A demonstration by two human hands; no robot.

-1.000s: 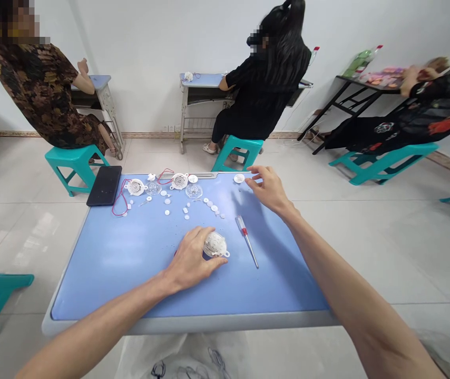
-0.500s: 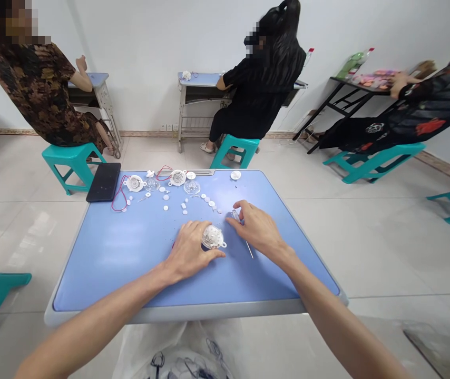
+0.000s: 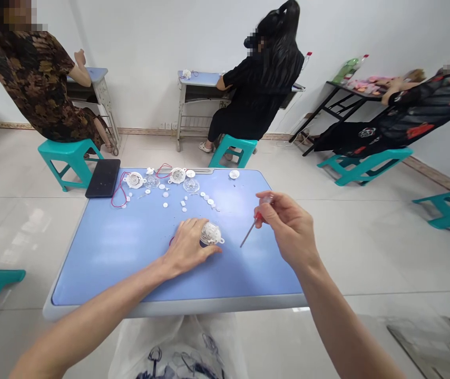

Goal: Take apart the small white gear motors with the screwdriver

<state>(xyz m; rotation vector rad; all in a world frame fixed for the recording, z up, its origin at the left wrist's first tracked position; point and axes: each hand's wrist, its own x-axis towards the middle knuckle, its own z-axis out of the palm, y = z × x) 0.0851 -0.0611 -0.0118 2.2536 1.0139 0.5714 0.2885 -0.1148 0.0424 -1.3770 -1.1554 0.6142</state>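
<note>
My left hand rests on the blue desk with its fingers and thumb around a round white plastic housing that has a small side loop. A bit of red cord shows by its wrist side. Above the desk to the right, my right hand holds a screwdriver with a clear and red handle. Its metal shaft slants down to the left, and the tip is apart from the housing. Farther back lie two similar white housings with red cords, clear discs and several small white discs and pieces.
A black tablet-like slab overlaps the desk's back left corner. A small white cup-shaped part sits at the back. Below the front edge hangs a translucent bag with dark items. Three people sit beyond on green stools.
My right hand has picked the screwdriver up off the desk and raised it to the right, turning it tip down. The left hand stays on the white housing.
</note>
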